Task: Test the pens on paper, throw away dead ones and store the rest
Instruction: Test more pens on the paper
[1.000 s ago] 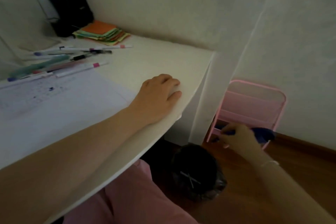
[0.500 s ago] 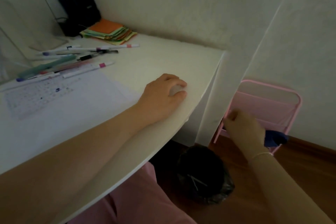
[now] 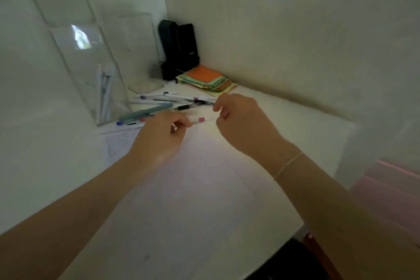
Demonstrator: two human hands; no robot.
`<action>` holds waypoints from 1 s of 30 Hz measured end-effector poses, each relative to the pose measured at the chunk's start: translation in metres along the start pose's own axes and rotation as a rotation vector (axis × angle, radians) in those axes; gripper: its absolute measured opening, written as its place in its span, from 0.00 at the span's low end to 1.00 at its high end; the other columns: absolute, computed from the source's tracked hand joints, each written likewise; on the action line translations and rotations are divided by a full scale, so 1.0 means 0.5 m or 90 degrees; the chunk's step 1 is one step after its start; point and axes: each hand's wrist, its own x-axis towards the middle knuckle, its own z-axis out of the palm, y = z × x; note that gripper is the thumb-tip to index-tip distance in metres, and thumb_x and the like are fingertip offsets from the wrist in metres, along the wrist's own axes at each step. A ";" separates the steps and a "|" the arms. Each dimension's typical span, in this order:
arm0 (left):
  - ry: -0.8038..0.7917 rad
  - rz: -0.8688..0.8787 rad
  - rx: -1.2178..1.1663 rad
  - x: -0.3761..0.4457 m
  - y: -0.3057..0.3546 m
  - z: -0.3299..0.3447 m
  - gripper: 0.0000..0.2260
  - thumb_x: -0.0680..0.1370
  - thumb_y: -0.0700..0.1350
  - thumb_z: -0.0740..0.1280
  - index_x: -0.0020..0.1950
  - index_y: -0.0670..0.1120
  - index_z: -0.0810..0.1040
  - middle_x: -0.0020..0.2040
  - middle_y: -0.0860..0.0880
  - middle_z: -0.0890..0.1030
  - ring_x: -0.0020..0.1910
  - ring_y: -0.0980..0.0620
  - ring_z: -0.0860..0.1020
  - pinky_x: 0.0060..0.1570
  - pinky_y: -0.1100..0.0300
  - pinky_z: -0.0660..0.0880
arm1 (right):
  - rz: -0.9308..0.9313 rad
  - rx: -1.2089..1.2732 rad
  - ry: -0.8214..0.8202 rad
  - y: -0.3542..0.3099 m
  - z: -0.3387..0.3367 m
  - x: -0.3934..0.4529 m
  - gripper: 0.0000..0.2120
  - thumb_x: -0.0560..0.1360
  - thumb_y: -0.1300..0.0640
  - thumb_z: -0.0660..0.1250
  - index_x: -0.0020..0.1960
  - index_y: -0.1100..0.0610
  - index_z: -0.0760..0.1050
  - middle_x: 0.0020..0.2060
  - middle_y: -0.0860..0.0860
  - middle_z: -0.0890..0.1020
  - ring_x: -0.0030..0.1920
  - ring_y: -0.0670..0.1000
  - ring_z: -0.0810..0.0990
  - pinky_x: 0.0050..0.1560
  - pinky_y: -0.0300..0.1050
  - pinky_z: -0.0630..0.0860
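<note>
**Both hands hold a pink-banded pen above the white surface**

The left hand (image 3: 162,133) and right hand (image 3: 238,120) each grip one end of a clear pen with a pink band (image 3: 201,119), fingers curled and clamped on it, holding it level just above the sheet of paper (image 3: 118,143). Just behind it, loose pens (image 3: 159,99) lie scattered on the surface (image 3: 284,125). A clear acrylic holder (image 3: 91,70) to the left has a few pens standing in it. A stack of coloured paper (image 3: 206,79) and a black case (image 3: 178,49) sit in the far corner.
</note>
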 end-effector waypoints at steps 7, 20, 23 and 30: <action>0.045 -0.116 0.117 -0.038 -0.178 -0.090 0.06 0.74 0.41 0.66 0.46 0.52 0.79 0.44 0.51 0.77 0.37 0.49 0.73 0.48 0.53 0.74 | -0.090 -0.250 -0.240 -0.096 0.172 0.120 0.17 0.76 0.63 0.60 0.64 0.57 0.70 0.61 0.56 0.73 0.61 0.58 0.74 0.58 0.50 0.71; 0.147 -0.021 0.127 -0.045 -0.219 -0.088 0.07 0.78 0.50 0.61 0.47 0.52 0.77 0.39 0.59 0.71 0.34 0.57 0.70 0.36 0.62 0.68 | 0.084 0.337 -0.031 -0.134 0.163 0.188 0.07 0.72 0.63 0.69 0.46 0.54 0.74 0.42 0.51 0.79 0.44 0.54 0.82 0.46 0.45 0.79; 0.150 -0.004 0.013 -0.040 -0.190 -0.105 0.13 0.80 0.56 0.55 0.49 0.53 0.77 0.40 0.59 0.76 0.36 0.59 0.74 0.37 0.65 0.71 | 0.200 0.659 -0.062 -0.156 0.154 0.175 0.07 0.74 0.68 0.66 0.51 0.61 0.75 0.44 0.57 0.81 0.44 0.55 0.85 0.44 0.46 0.82; -0.067 -0.061 -0.304 -0.032 -0.160 -0.113 0.08 0.80 0.46 0.58 0.55 0.51 0.76 0.42 0.55 0.81 0.42 0.57 0.79 0.49 0.59 0.77 | 0.252 0.825 -0.019 -0.166 0.200 0.152 0.09 0.75 0.68 0.64 0.55 0.66 0.74 0.43 0.59 0.79 0.40 0.55 0.82 0.40 0.44 0.80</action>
